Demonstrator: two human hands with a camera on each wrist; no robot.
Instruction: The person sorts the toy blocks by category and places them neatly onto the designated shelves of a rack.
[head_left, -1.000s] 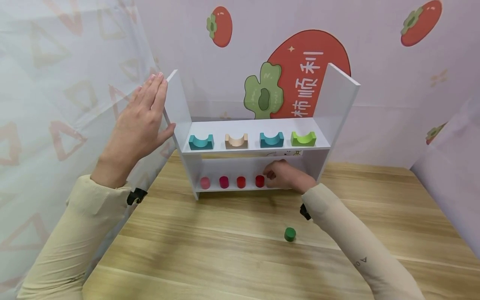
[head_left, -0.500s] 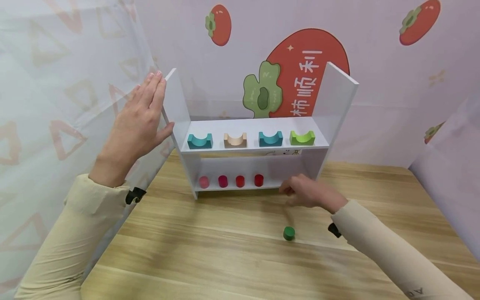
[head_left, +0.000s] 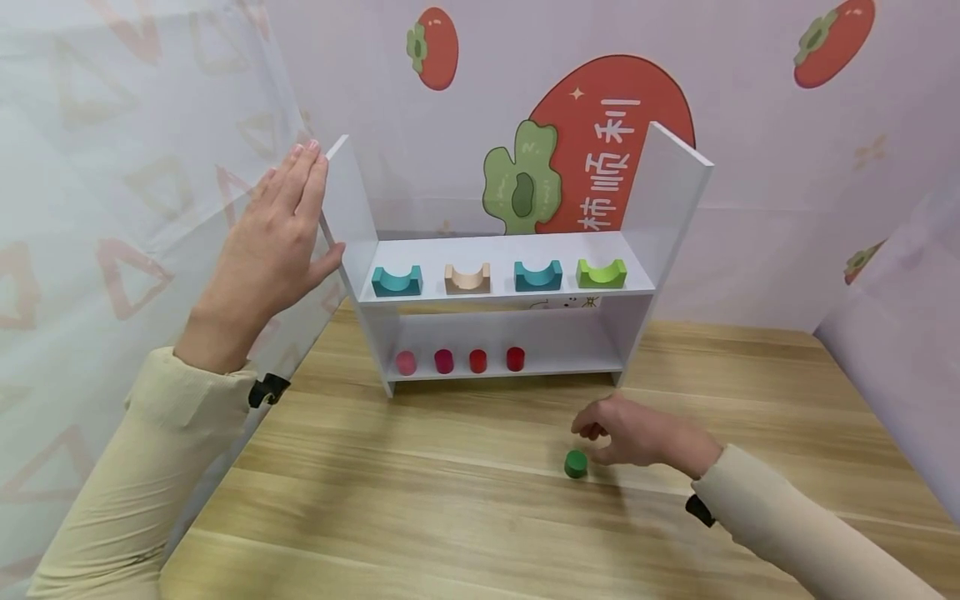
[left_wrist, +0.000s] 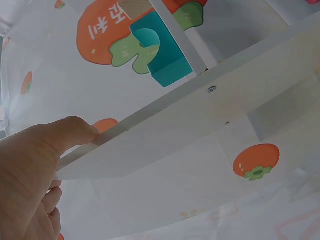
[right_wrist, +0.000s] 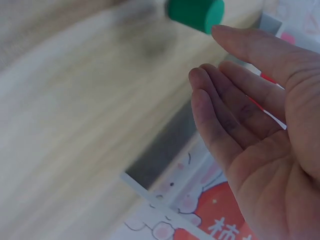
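My left hand (head_left: 266,242) lies against the outer side of the white shelf's left panel (head_left: 351,200), fingers straight. Its thumb (left_wrist: 70,135) touches the panel's front edge in the left wrist view. My right hand (head_left: 637,429) hovers low over the table, fingers loosely bent and holding nothing. Just left of its thumb, a small green cylinder (head_left: 576,464) stands on the wood, also seen as a green cylinder (right_wrist: 195,12) at the top of the right wrist view. Whether the thumb touches it, I cannot tell. Pink (head_left: 406,362), magenta (head_left: 444,361), orange-red (head_left: 477,361) and red (head_left: 515,359) cylinders stand on the lower shelf.
Along the upper shelf sit a teal notched block (head_left: 397,282), a beige one (head_left: 467,279), a darker teal one (head_left: 537,276) and a lime-green one (head_left: 602,274). The right panel (head_left: 667,200) rises beside them. Patterned cloth (head_left: 787,250) hangs behind the wooden table (head_left: 420,500).
From the lower shelf beside the red cylinder, my right hand has drawn back toward me and right, reaching the green cylinder. My left hand keeps its place on the panel.
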